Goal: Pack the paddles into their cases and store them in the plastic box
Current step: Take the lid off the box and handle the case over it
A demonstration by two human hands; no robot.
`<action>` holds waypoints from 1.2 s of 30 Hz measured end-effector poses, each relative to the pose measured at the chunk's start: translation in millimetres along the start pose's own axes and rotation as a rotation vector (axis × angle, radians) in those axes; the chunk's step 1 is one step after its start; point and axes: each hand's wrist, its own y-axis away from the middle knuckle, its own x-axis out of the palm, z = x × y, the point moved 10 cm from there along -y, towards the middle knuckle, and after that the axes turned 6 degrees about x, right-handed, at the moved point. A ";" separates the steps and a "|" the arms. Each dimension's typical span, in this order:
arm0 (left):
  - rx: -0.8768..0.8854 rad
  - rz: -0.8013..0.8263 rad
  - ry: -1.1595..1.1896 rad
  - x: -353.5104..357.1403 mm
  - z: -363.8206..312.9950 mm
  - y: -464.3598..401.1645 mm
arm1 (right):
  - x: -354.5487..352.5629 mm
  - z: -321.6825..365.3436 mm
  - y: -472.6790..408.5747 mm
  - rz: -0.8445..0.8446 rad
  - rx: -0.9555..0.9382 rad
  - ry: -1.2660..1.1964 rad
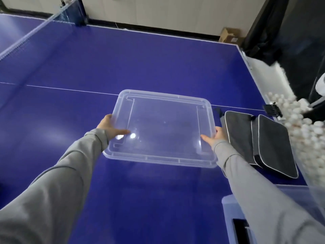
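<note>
A: surface?
B: blue table point(123, 64), matte, thin white centre line across it. Net point(26, 34) top left, clear plastic strip along its upper edge. Behind: pale wall, dark skirting, cardboard box point(229, 35) on the floor, black fabric at far right.

A: hands?
B: grey sleeves both. Left hand point(110, 128) grips the left edge of the lid point(163, 127), thumb on top, fingers curled under the rim. Right hand point(213, 137) same on the right edge, thumb on top.

A: lid?
B: clear plastic, flat, rounded rectangle, stepped rim, glare spots near the left thumb. Held above the table, tilted a bit, table shows through it.

A: cases?
B: dark grey fabric, white piping, rounded corners. Cases point(260, 143) lie on the table just right of the lid, by the right wrist. Can't tell if paddles are inside.

A: further right?
B: heap of white balls point(299, 120) at the table edge, blurred. Clear box point(233, 206) corner bottom right, mostly behind the right sleeve.
</note>
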 end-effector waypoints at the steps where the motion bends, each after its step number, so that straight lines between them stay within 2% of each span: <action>1: 0.006 0.003 -0.019 6.3 3.1 -8.5 | 5.7 -3.4 -6.9 -0.016 0.011 0.013; 8: -0.056 0.016 -0.124 43.4 34.2 -51.1 | 37.3 -16.2 -49.1 -0.074 0.032 0.083; 17: -0.009 -0.058 -0.096 54.8 55.9 -73.3 | 64.0 -21.3 -76.5 -0.113 0.019 0.152; 24: 0.022 -0.099 -0.189 56.5 57.9 -78.7 | 67.0 -18.7 -80.0 -0.175 -0.021 0.199; 31: -0.004 -0.067 -0.235 58.5 55.3 -73.4 | 64.6 -17.3 -67.5 -0.176 -0.030 0.172; 36: -0.035 -0.015 -0.267 56.8 59.5 -53.1 | 68.4 -15.7 -43.3 -0.088 -0.070 0.175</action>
